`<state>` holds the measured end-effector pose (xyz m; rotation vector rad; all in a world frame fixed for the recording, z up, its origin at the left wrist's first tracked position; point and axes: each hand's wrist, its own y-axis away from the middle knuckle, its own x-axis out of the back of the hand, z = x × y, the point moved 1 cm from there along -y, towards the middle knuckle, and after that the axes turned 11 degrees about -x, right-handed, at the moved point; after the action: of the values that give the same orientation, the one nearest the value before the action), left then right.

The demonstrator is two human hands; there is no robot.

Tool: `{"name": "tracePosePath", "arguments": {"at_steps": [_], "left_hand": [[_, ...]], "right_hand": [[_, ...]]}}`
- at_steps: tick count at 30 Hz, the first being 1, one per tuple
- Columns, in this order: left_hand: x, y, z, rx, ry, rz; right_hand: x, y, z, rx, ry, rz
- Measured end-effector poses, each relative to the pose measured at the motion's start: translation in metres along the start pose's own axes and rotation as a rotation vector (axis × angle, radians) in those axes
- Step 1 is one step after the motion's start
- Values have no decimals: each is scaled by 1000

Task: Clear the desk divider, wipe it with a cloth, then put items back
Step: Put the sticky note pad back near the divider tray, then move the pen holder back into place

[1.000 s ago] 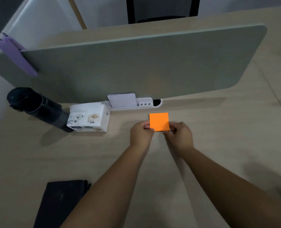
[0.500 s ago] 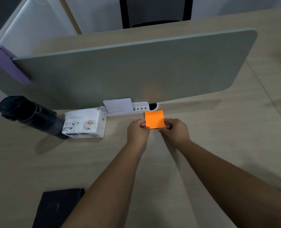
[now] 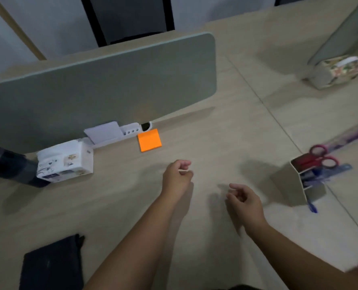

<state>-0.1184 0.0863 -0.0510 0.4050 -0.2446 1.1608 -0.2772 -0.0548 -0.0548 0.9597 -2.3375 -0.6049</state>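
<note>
The left hand point(image 3: 177, 177) and right hand point(image 3: 244, 200) hover above the wooden desk point(image 3: 215, 143), fingers loosely curled, holding nothing. Beyond the left hand, the orange sticky-note pad point(image 3: 149, 140) lies flat on the desk, just in front of the grey desk divider point(image 3: 102, 88) and beside a white organiser tray point(image 3: 119, 133) at its foot. A white tissue box point(image 3: 66, 164) sits left of that. Right of the right hand stands a pen holder point(image 3: 299, 183) with red-handled scissors point(image 3: 318, 158). A black cloth point(image 3: 52, 264) lies at the near left.
</note>
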Motion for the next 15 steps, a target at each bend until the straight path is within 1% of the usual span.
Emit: {"name": "tracePosePath", "arguments": {"at_steps": [4, 6, 8, 12, 14, 15], "left_hand": [[-57, 22, 15, -9, 34, -193], [-90, 32, 27, -21, 42, -282], [-120, 38, 44, -47, 52, -342], [-165, 44, 86, -95, 81, -414], [-179, 45, 104, -85, 154, -420], [-184, 47, 112, -85, 184, -419]], "right_hand": [[67, 12, 46, -86, -55, 155], [96, 15, 56, -118, -123, 259], [118, 14, 57, -144, -192, 330], [145, 3, 51, -131, -278, 375], [153, -5, 44, -119, -264, 345], [157, -9, 43, -108, -258, 303]]}}
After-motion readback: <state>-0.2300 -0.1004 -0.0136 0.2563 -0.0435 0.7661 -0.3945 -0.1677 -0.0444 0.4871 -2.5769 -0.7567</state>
